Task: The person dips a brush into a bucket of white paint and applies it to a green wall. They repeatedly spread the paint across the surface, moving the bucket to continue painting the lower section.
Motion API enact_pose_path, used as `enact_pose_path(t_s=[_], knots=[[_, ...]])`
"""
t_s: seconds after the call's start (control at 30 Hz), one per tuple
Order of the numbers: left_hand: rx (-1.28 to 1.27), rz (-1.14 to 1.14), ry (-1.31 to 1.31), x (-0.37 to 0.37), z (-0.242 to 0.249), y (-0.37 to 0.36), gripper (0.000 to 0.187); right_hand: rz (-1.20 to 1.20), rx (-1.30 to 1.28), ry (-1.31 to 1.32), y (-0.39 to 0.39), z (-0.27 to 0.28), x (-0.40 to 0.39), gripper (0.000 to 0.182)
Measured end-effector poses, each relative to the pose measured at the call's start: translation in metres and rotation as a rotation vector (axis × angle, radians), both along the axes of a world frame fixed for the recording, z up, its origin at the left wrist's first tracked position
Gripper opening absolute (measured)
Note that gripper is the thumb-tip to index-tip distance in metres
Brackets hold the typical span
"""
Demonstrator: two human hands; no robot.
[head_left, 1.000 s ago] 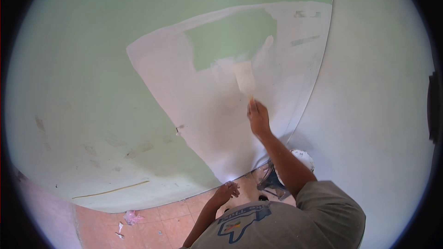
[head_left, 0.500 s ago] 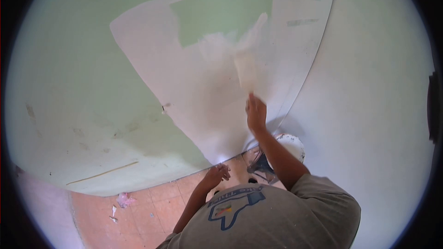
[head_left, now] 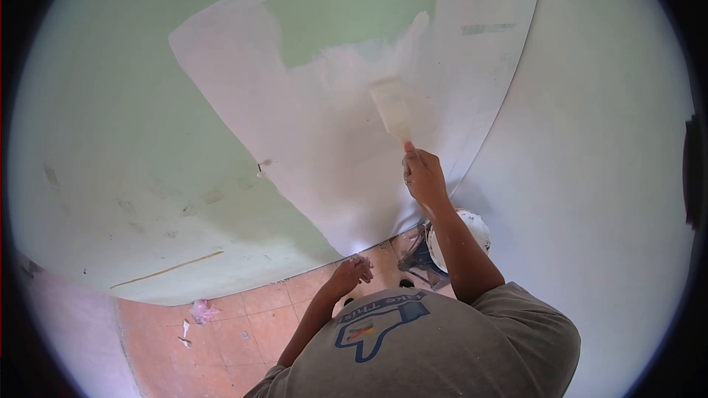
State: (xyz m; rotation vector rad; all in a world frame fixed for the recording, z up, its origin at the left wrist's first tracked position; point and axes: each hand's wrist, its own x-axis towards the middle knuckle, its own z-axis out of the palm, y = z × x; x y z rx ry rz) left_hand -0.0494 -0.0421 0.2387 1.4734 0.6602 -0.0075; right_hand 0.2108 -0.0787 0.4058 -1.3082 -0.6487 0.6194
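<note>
My right hand is closed around the handle of a wide, pale paintbrush. The brush points up and leans left, with its bristle end at the white-painted area of the wall. Bits of white paint mark this hand and forearm. Lower down, near the foot of the wall, my left hand hangs with its fingers loosely bent and apart, and nothing shows in it. Above the brush, a patch of green wall is bordered by white paint.
A white, paint-spattered bucket stands by the right forearm, with a dark stand beside it. Pink crumpled plastic and white scraps lie on the tiled floor. Another pale wall meets this one at the right.
My right hand has shifted slightly right, and the brush now leans more to the left. My left hand has stayed low, a little farther right in view.
</note>
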Motion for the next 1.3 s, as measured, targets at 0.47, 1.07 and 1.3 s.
enact_pose_path(t_s=[0.47, 1.07, 1.3], knots=[[-0.049, 0.014, -0.048, 0.000, -0.004, -0.003, 0.034, -0.053, -0.123, -0.307, 0.039, -0.042, 0.008, 0.047], [-0.100, -0.013, -0.019, 0.000, -0.002, -0.006, 0.031, -0.012, 0.199, -0.148, 0.010, 0.037, 0.028, 0.040], [-0.102, 0.000, -0.015, 0.005, -0.001, -0.002, 0.030, -0.070, 0.126, -0.205, 0.033, 0.045, 0.044, 0.042]])
